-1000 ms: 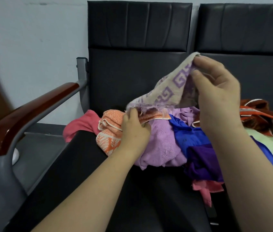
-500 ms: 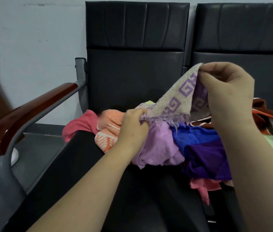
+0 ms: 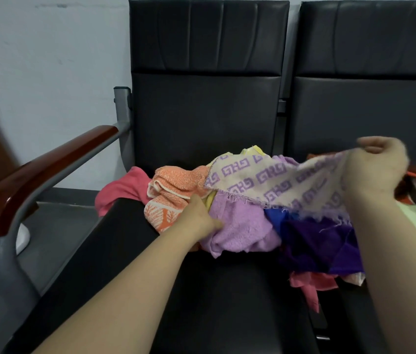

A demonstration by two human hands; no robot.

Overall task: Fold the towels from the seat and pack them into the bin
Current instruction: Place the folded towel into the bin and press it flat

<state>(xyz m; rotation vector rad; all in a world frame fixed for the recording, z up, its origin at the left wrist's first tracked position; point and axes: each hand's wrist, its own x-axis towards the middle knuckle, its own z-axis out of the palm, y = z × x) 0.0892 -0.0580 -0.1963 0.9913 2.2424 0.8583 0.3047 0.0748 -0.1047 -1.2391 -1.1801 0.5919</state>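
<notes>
Pinching patterned towel [image 3: 278, 180] edge: right hand [image 3: 378, 167]

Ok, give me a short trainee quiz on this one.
1. True or false: the towel pile lies unfolded on the seat.
2. The right hand pinches which one? A orange towel, B patterned towel, C blue towel.
3. Which hand touches the lilac towel?
Key: 1 true; 2 B; 3 the left hand.
</notes>
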